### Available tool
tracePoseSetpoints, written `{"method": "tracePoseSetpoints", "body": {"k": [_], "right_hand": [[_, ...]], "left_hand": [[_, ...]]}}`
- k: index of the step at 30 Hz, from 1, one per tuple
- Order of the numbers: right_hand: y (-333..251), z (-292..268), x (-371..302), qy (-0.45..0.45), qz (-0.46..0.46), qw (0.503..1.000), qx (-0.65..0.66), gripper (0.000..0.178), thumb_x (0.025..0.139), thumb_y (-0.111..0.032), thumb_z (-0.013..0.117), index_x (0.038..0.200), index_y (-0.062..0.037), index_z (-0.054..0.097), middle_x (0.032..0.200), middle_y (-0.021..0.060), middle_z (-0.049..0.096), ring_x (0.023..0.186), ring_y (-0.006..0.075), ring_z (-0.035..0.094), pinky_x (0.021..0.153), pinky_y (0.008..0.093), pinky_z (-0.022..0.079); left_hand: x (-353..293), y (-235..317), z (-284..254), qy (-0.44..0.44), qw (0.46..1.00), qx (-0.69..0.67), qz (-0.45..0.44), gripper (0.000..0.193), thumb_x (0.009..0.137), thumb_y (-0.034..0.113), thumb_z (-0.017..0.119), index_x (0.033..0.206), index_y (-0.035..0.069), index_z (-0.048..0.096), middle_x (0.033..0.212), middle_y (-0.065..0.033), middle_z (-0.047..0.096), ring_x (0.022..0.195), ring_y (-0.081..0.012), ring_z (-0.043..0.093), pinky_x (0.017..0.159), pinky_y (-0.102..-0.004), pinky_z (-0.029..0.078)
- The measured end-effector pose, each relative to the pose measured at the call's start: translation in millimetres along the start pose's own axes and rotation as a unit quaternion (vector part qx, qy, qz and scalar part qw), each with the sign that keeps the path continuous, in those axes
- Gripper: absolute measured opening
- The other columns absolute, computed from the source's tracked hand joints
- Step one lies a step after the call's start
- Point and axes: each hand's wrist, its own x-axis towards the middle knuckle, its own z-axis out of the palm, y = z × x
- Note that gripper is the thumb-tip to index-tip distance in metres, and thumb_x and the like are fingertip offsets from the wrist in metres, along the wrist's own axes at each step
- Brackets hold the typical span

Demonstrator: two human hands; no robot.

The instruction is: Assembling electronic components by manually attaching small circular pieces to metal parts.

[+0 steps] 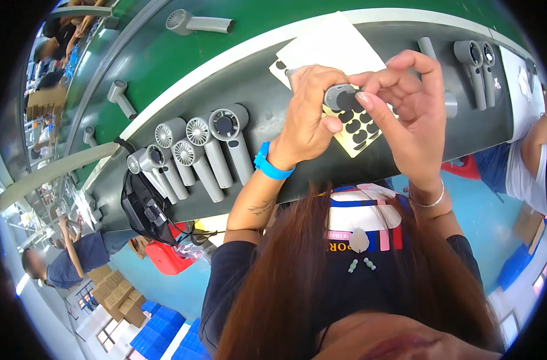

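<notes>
My left hand (309,114), a blue band on its wrist, is closed around a grey handheld fan. Only the rounded end of the fan (332,95) shows past the fingers; the rest is hidden by the hand. A dark, rounded sticker (349,101) lies against that end. My right hand (408,111) has its thumb and forefinger pinched at the sticker's right edge, with the other fingers curled loosely above. Just beneath both hands rests a yellow sheet of black stickers (362,146) on the dark worktop. A white paper sheet (330,43) lies behind it, partly over more stickers.
Several grey fans (224,124) stand grouped on the worktop (264,78) at left, beside a black bag (142,207). More fans (474,72) are at right. Another fan (201,23) lies on the green surface beyond. People work at both sides; a red stool (165,255) is lower left.
</notes>
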Motion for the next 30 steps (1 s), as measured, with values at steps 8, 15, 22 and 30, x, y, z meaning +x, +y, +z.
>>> {"method": "tracePoseSetpoints", "body": {"k": [8,15,22,30], "right_hand": [[0.2,-0.5,-4.0,0.006,-0.010,0.999,-0.038,0.038,0.085,0.009,0.060,0.114,-0.0020,0.037,0.089,0.0105,0.061,0.100,0.0216,0.062,0.083,0.0288,0.049],[-3.2,0.3,-3.9,0.015,-0.006,0.998,-0.066,0.038,0.084,0.010,0.060,0.113,-0.0021,0.038,0.090,0.0099,0.061,0.096,0.0189,0.062,0.080,0.0278,0.050],[-2.1,1.9,-4.8,0.020,-0.008,0.997,-0.071,0.038,0.084,0.010,0.060,0.112,-0.0021,0.038,0.092,0.0096,0.060,0.093,0.0169,0.062,0.078,0.0268,0.050],[-3.4,3.8,-5.5,0.020,-0.008,0.996,-0.082,0.037,0.083,0.010,0.061,0.110,-0.0019,0.039,0.091,0.0089,0.059,0.090,0.0152,0.061,0.078,0.0266,0.050]], "left_hand": [[1.3,4.6,2.4,-0.010,0.998,0.061,0.015,0.061,0.092,0.058,0.040,0.117,0.003,0.048,0.104,-0.0100,0.057,0.093,-0.0275,0.053,0.095,-0.0435,0.030],[2.7,4.1,4.7,-0.013,0.997,0.073,0.031,0.062,0.092,0.058,0.039,0.118,0.002,0.048,0.103,-0.0102,0.058,0.093,-0.0276,0.054,0.094,-0.0435,0.030],[1.9,4.2,5.4,-0.009,0.996,0.086,0.029,0.060,0.092,0.057,0.040,0.117,0.003,0.049,0.103,-0.0101,0.058,0.093,-0.0276,0.054,0.094,-0.0430,0.030],[1.2,4.7,5.0,-0.008,0.996,0.086,0.027,0.061,0.091,0.058,0.041,0.116,0.003,0.049,0.102,-0.0093,0.059,0.093,-0.0268,0.055,0.093,-0.0423,0.031]]}}
